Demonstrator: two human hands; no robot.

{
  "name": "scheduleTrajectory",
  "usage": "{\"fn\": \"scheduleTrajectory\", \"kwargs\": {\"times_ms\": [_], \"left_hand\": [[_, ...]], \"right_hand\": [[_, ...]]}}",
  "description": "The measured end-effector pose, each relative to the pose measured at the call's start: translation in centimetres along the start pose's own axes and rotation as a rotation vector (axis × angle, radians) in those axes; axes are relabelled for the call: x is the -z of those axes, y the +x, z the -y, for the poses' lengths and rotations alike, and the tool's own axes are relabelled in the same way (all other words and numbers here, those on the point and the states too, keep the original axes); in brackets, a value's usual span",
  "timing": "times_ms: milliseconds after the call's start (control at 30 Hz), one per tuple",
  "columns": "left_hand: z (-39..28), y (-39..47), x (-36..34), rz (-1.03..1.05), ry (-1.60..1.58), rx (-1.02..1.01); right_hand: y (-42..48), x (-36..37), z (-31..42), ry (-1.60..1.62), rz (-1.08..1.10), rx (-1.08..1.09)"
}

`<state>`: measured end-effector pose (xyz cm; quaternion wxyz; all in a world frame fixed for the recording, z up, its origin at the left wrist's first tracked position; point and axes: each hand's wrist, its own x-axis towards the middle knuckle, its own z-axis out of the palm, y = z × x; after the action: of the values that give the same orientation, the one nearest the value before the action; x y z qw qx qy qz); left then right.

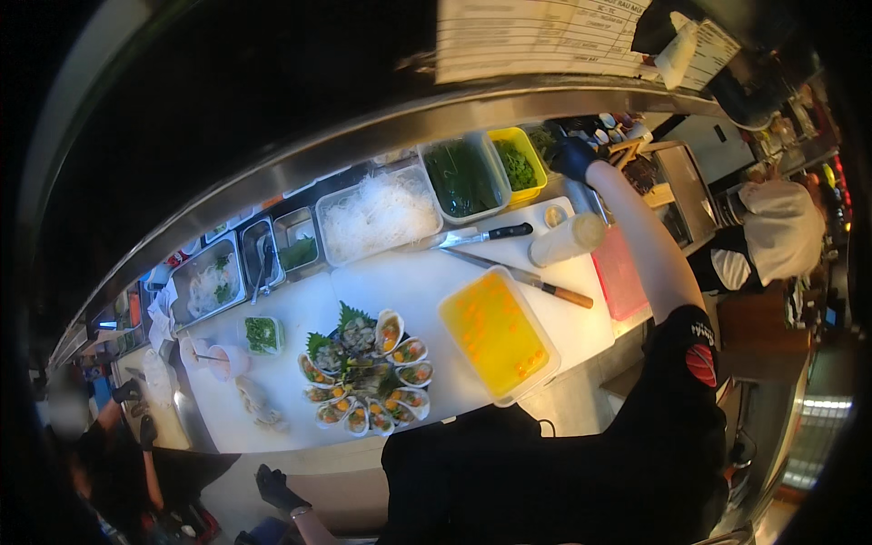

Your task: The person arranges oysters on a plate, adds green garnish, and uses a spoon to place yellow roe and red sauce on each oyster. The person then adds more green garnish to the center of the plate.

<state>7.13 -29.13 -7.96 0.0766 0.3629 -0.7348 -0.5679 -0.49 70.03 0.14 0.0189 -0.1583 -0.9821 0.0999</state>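
My right hand (573, 160), in a black glove, reaches to the back beside a container of dark greens (543, 142); its fingertips are hard to make out. At the lower left, my left hand (276, 487), also gloved in black, hangs off the board's front edge with its fingers partly curled. Between them, topped oysters in half shells (414, 373) form a ring around a pile of greens, with serrated green leaves (354, 315) at the back. Orange balls lie in yellow liquid in a plastic tub (501, 334) to the right of the oysters.
Two knives (511, 231) (569, 296) and a squeeze bottle (569, 240) lie on the white cutting board (381, 279). Behind stand tubs of white shreds (381, 211), green leaves (460, 177) and herbs (516, 163). Co-workers are at the far left (102, 436) and right (780, 231).
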Motion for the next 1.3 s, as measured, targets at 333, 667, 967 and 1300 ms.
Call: {"fn": "scheduleTrajectory", "kwargs": {"times_ms": [333, 667, 967, 1300], "left_hand": [[-17.2, -17.0, -12.4, 0.111, 0.177, -0.544], [-18.6, -21.7, -16.5, 0.214, 0.156, -0.574], [-18.3, -22.8, -17.0, 0.263, 0.199, -0.563], [-19.3, -23.6, -15.7, 0.213, 0.254, -0.563]], "right_hand": [[9.5, -6.5, 4.7, -0.062, 0.36, -0.125], [12.1, -6.8, 1.1, -0.114, 0.293, -0.098], [14.6, -6.2, -1.5, 0.108, 0.34, -0.175], [12.3, -7.3, -11.3, 0.003, 0.075, 0.004]]}}
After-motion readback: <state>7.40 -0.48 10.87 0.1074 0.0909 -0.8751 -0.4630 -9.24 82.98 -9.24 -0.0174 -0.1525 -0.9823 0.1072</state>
